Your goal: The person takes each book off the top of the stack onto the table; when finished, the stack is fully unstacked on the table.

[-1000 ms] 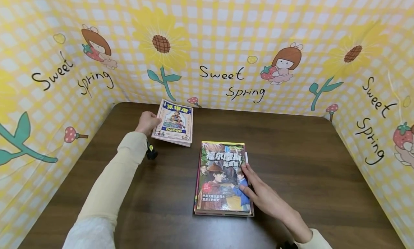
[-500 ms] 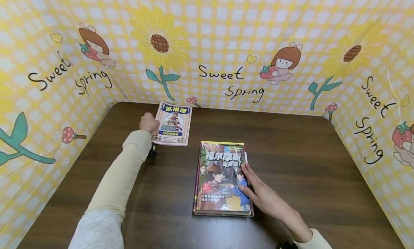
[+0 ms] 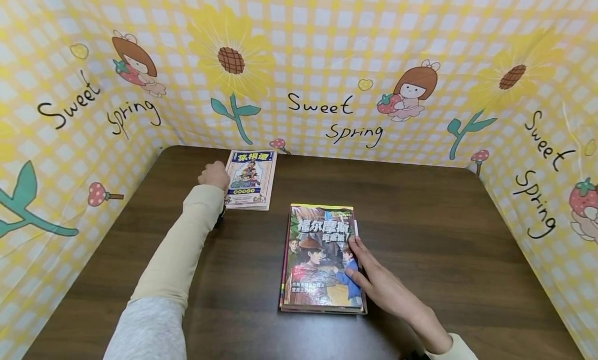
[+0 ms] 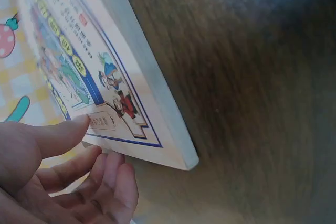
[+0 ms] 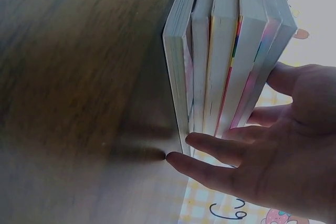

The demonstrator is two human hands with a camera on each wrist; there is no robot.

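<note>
In the head view my left hand (image 3: pixel 215 175) holds the left edge of a thin paperback book (image 3: pixel 250 179) with a blue title band, near the table's far edge. The left wrist view shows the thumb on that book's cover and the other fingers curled at its edge. A stack of books (image 3: pixel 322 256) lies nearer to me, with an illustrated cover on top. Along its right side rests my right hand (image 3: pixel 388 287), fingers fairly straight. Seen from the right wrist, the fingertips touch the page edges of the stacked books (image 5: pixel 226 51) and the thumb lies near the top cover.
A dark wooden table (image 3: pixel 420 230) carries both the stack and the paperback. Yellow checked cloth (image 3: pixel 317 53) with printed flowers surrounds it at the back and both sides. The paperback lies close to the back cloth.
The paperback has shifted slightly left and turned a little, with my left hand still at its edge. My right hand and the stack have stayed in place.
</note>
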